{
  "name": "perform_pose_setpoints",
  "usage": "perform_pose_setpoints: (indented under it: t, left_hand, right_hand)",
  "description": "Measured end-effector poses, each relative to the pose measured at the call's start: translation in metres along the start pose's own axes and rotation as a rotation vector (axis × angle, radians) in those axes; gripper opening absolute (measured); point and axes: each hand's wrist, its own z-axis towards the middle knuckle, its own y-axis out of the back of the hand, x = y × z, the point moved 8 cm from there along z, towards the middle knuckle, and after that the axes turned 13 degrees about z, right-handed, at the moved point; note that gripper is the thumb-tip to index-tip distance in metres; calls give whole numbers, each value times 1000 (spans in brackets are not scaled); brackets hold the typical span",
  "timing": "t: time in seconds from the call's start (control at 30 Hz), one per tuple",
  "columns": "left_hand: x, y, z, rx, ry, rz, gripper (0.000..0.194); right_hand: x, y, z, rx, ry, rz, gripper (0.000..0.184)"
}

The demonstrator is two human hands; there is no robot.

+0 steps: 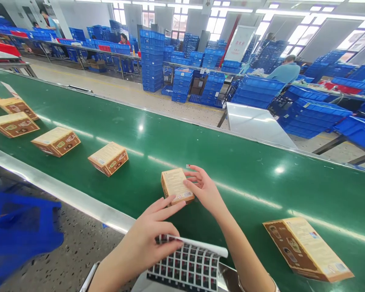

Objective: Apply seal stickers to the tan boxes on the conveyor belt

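A small brown and cream cardboard box (pixel 177 184) lies on the green conveyor belt in front of me. My right hand (pixel 204 188) is at its right side, thumb on the top and other fingers along the edge. Its index finger stretches past the box with a tiny sticker (pixel 188 166) on the tip. My left hand (pixel 153 231) pinches a curled sheet of stickers (pixel 188 261), dark squares in a white grid, between thumb and fingers. Two fingers of that hand reach out to the box's near edge.
Several similar boxes, one nearby (pixel 108 158), lie along the belt (pixel 134 129) to the left. Another box (pixel 308 248) sits at the right. A blue plastic stool (pixel 21 235) stands at lower left. Beyond the belt are stacked blue crates (pixel 152 61), a metal table (pixel 257 125) and co-workers.
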Motion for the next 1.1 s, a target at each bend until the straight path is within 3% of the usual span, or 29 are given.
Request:
perform_pose_setpoints:
  t: [0.17,0.4,0.63,1.0,1.1]
  left_hand:
    - [9,-14,15,40,-13,25,13]
    - [-2,-30,18,51,-49,-39,16]
    - [-18,-35,24,73,-85,-75,16]
    - [-35,-50,31,86,-123,-47,16]
    - [-37,-56,33,89,-140,-35,17]
  right_hand:
    - [7,19,-12,-121,-58,11,43]
    - [1,27,-30,-271,-113,64,47]
    - [0,42,-38,-317,-80,18,46]
    - [35,54,-55,-423,175,-499,33]
    - [44,65,-55,-501,229,-610,38]
